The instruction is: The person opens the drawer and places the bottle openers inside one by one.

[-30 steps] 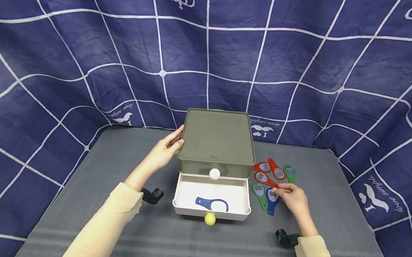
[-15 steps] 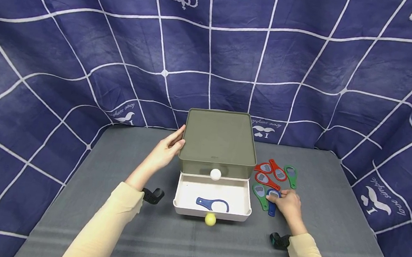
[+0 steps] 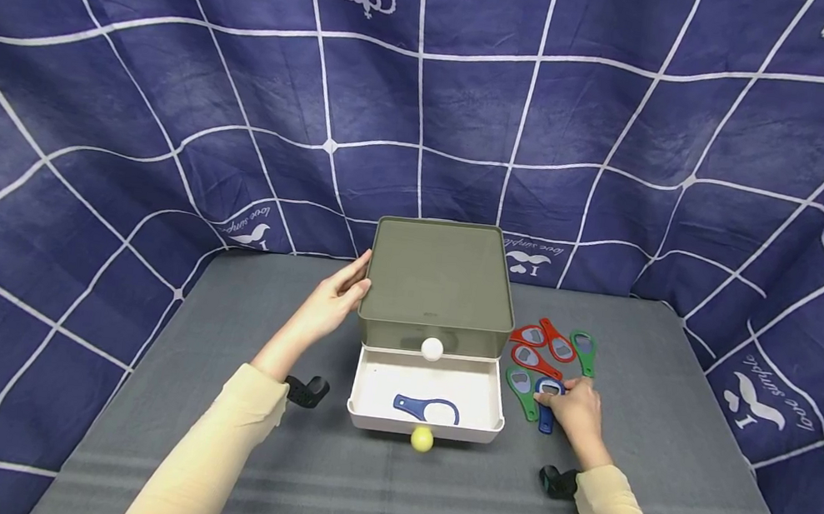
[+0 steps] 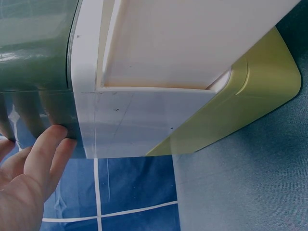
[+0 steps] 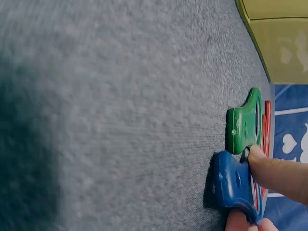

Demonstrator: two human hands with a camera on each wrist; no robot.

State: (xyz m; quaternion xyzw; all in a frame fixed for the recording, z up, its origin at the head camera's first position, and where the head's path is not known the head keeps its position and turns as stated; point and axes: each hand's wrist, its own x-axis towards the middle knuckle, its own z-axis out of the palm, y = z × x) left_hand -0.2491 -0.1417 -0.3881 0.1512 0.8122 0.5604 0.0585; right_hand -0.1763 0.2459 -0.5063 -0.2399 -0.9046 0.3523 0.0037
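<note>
My right hand pinches a blue bottle opener between thumb and fingers, at the right of the drawer box. In the right wrist view a green bottle opener lies right beside it, near the thumb. On the box's left side rest the fairly straight fingers of my left hand. The box has a dark green top, and its white lower drawer with a yellow knob is pulled out. Inside that drawer lies another blue bottle opener.
Red bottle openers lie in a group right of the box, with a green bottle opener at their far right. A grey cloth covers the table. A blue curtain hangs behind.
My right hand has moved a little left and toward me, from beside the red bottle opener's handle to the blue bottle opener, which it now grips. The left hand stays on the box.
</note>
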